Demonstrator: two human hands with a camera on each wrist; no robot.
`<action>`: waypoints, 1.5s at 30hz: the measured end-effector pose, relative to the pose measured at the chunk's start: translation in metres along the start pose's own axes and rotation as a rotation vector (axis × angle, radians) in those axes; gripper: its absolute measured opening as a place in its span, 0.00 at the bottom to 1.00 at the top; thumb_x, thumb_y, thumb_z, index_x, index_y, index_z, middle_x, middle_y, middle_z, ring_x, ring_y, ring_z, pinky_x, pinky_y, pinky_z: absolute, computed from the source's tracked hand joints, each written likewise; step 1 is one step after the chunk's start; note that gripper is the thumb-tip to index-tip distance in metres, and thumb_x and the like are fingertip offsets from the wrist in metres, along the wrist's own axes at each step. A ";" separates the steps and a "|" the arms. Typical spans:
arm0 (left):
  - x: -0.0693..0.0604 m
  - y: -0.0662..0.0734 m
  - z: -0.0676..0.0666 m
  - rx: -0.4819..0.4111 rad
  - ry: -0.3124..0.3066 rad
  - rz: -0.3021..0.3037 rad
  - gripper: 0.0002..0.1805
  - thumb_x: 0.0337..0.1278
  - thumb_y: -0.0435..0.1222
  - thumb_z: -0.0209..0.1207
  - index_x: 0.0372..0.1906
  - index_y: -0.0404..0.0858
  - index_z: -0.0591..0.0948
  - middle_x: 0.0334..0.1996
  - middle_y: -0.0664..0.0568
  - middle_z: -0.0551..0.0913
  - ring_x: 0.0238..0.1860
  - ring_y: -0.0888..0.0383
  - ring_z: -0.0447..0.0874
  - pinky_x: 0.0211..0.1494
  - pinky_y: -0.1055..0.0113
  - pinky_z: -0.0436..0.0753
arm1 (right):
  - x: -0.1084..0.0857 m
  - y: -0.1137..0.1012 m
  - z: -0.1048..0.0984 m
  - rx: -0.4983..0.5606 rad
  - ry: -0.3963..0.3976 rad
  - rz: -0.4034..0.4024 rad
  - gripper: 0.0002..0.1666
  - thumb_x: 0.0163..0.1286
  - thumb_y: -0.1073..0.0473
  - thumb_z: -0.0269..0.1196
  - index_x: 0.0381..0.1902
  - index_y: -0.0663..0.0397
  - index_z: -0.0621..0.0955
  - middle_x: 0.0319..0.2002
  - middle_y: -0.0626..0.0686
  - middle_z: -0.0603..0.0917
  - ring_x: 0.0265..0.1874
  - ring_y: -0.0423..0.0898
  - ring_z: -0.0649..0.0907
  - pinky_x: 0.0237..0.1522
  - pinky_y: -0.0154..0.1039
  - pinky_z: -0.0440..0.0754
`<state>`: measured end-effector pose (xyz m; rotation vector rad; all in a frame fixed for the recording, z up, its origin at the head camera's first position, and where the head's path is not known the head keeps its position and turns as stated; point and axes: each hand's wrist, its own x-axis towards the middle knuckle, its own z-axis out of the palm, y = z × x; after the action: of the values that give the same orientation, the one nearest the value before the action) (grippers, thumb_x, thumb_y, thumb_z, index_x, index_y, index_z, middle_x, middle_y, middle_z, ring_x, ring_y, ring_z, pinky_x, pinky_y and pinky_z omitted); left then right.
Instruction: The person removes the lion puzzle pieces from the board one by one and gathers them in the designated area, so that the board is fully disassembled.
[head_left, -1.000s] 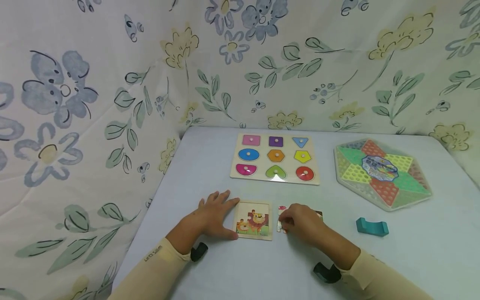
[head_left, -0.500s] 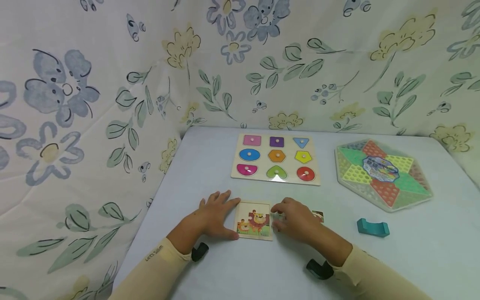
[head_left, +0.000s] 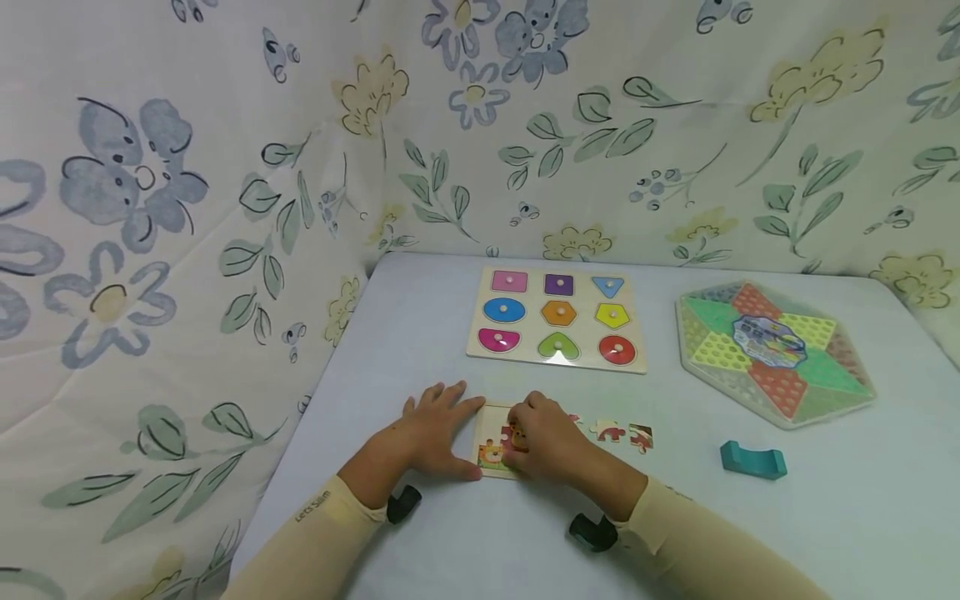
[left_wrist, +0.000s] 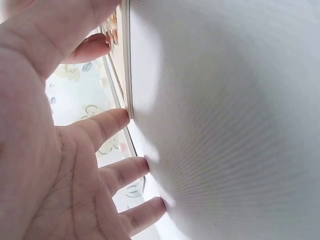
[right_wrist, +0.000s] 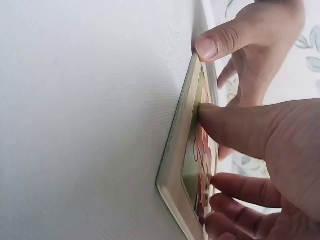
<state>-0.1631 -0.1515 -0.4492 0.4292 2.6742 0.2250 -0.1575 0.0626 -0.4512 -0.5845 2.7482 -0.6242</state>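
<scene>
A small square wooden jigsaw tray [head_left: 492, 413] lies flat on the white table, holding fitted puzzle pieces with a lion cub [head_left: 490, 454] and a larger lion. My left hand [head_left: 429, 433] rests along the tray's left side, fingers spread, thumb at the near corner and index finger at the far one. Over the right part of the tray, my right hand [head_left: 551, 442] has its thumb and curled fingertips on opposite sides of the lion puzzle piece [right_wrist: 202, 155], close to the tray surface. It hides the tray's right edge. Loose puzzle pieces [head_left: 609, 432] lie to the right.
Behind the tray is a wooden shape-peg board [head_left: 588, 313] with coloured knobbed shapes. A hexagonal Chinese checkers board [head_left: 772, 350] sits at the back right. A teal curved block [head_left: 753, 461] lies right of the loose pieces. Flowered cloth [head_left: 600, 167] hangs behind the table.
My right hand has moved left, from the loose pieces onto the tray, uncovering pieces at the right. My left hand has stayed against the tray. The head view has shifted slightly.
</scene>
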 end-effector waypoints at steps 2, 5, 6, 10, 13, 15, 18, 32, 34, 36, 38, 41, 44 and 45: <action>0.000 0.001 0.000 0.005 0.003 -0.002 0.58 0.39 0.66 0.74 0.79 0.61 0.61 0.82 0.50 0.53 0.81 0.38 0.48 0.74 0.27 0.56 | -0.001 0.000 -0.001 0.021 0.002 0.009 0.32 0.55 0.49 0.80 0.54 0.55 0.81 0.45 0.52 0.78 0.41 0.45 0.76 0.50 0.43 0.86; 0.001 0.002 0.000 0.009 0.008 -0.001 0.58 0.38 0.66 0.74 0.79 0.60 0.62 0.82 0.50 0.54 0.80 0.38 0.49 0.74 0.27 0.56 | -0.003 0.001 -0.001 0.055 0.012 0.010 0.32 0.54 0.51 0.80 0.52 0.54 0.79 0.43 0.51 0.78 0.40 0.45 0.75 0.50 0.43 0.85; 0.001 0.002 0.000 0.010 0.007 0.001 0.58 0.38 0.66 0.74 0.79 0.60 0.62 0.82 0.50 0.54 0.80 0.38 0.49 0.74 0.27 0.56 | -0.003 0.001 -0.001 0.067 0.018 0.008 0.32 0.54 0.51 0.81 0.52 0.54 0.79 0.42 0.50 0.78 0.40 0.44 0.76 0.51 0.42 0.85; 0.001 0.003 0.001 0.014 0.008 0.007 0.58 0.39 0.66 0.73 0.79 0.60 0.62 0.82 0.50 0.54 0.80 0.38 0.49 0.74 0.27 0.57 | -0.003 0.003 0.000 0.111 0.049 0.007 0.29 0.56 0.56 0.80 0.52 0.53 0.80 0.40 0.48 0.80 0.39 0.43 0.77 0.50 0.41 0.85; 0.001 0.004 0.000 0.014 0.008 0.013 0.58 0.39 0.66 0.73 0.79 0.60 0.62 0.82 0.50 0.54 0.80 0.38 0.49 0.74 0.28 0.57 | -0.003 0.006 -0.002 0.165 0.076 0.010 0.22 0.59 0.59 0.78 0.49 0.51 0.81 0.38 0.45 0.81 0.37 0.42 0.78 0.47 0.38 0.85; 0.001 0.004 -0.001 0.010 0.009 0.018 0.58 0.39 0.66 0.73 0.79 0.59 0.62 0.82 0.49 0.54 0.80 0.38 0.49 0.74 0.27 0.57 | -0.004 0.007 -0.004 0.214 0.088 0.001 0.17 0.62 0.60 0.76 0.47 0.49 0.82 0.35 0.43 0.81 0.35 0.42 0.78 0.43 0.36 0.85; 0.000 0.005 -0.002 0.005 0.009 0.027 0.58 0.40 0.66 0.73 0.79 0.58 0.62 0.82 0.48 0.54 0.80 0.38 0.50 0.73 0.27 0.57 | -0.008 0.011 -0.010 0.277 0.092 -0.005 0.14 0.64 0.60 0.74 0.46 0.48 0.83 0.32 0.42 0.81 0.34 0.41 0.79 0.40 0.33 0.84; -0.002 0.004 -0.004 -0.025 0.010 0.016 0.57 0.41 0.64 0.74 0.79 0.57 0.63 0.82 0.48 0.55 0.80 0.37 0.49 0.74 0.27 0.55 | -0.045 0.074 -0.053 0.325 0.068 0.145 0.12 0.65 0.61 0.73 0.46 0.48 0.86 0.35 0.46 0.82 0.37 0.45 0.81 0.37 0.35 0.85; -0.001 0.003 -0.003 -0.022 0.011 0.014 0.57 0.40 0.64 0.74 0.79 0.57 0.62 0.82 0.48 0.55 0.80 0.37 0.49 0.74 0.27 0.55 | -0.052 0.084 -0.055 0.322 0.043 0.168 0.12 0.64 0.61 0.73 0.45 0.48 0.86 0.34 0.47 0.81 0.37 0.45 0.80 0.36 0.35 0.84; 0.000 0.002 -0.003 -0.015 0.012 0.012 0.57 0.40 0.65 0.74 0.79 0.58 0.62 0.82 0.48 0.55 0.80 0.38 0.49 0.74 0.27 0.55 | -0.058 0.092 -0.054 0.319 0.012 0.192 0.11 0.64 0.61 0.74 0.44 0.47 0.86 0.34 0.47 0.81 0.36 0.46 0.79 0.36 0.34 0.83; 0.000 0.001 -0.002 -0.015 0.015 0.011 0.57 0.40 0.65 0.74 0.79 0.58 0.62 0.82 0.48 0.55 0.80 0.37 0.49 0.74 0.27 0.55 | -0.062 0.097 -0.052 0.312 -0.008 0.204 0.11 0.63 0.61 0.74 0.43 0.47 0.87 0.33 0.47 0.81 0.36 0.46 0.78 0.35 0.34 0.82; 0.000 0.001 -0.002 -0.017 0.017 0.011 0.57 0.40 0.65 0.74 0.79 0.58 0.62 0.82 0.48 0.55 0.80 0.38 0.49 0.74 0.27 0.55 | -0.065 0.101 -0.046 0.286 -0.015 0.212 0.11 0.63 0.60 0.74 0.44 0.47 0.88 0.33 0.45 0.82 0.35 0.44 0.78 0.36 0.33 0.81; 0.000 0.001 -0.001 -0.020 0.018 0.014 0.57 0.39 0.64 0.74 0.79 0.58 0.63 0.81 0.48 0.55 0.80 0.38 0.49 0.74 0.26 0.55 | -0.066 0.100 -0.041 0.247 0.001 0.223 0.13 0.64 0.61 0.73 0.46 0.49 0.89 0.33 0.44 0.84 0.35 0.43 0.78 0.38 0.34 0.82; 0.000 0.002 -0.001 -0.020 0.018 0.015 0.57 0.39 0.64 0.74 0.79 0.58 0.63 0.81 0.48 0.55 0.80 0.38 0.49 0.74 0.26 0.55 | -0.067 0.099 -0.040 0.233 0.007 0.226 0.13 0.64 0.61 0.74 0.47 0.50 0.89 0.34 0.44 0.84 0.34 0.43 0.78 0.38 0.34 0.82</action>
<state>-0.1629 -0.1501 -0.4474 0.4439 2.6847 0.2611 -0.1443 0.1880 -0.4513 -0.2166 2.6432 -0.8727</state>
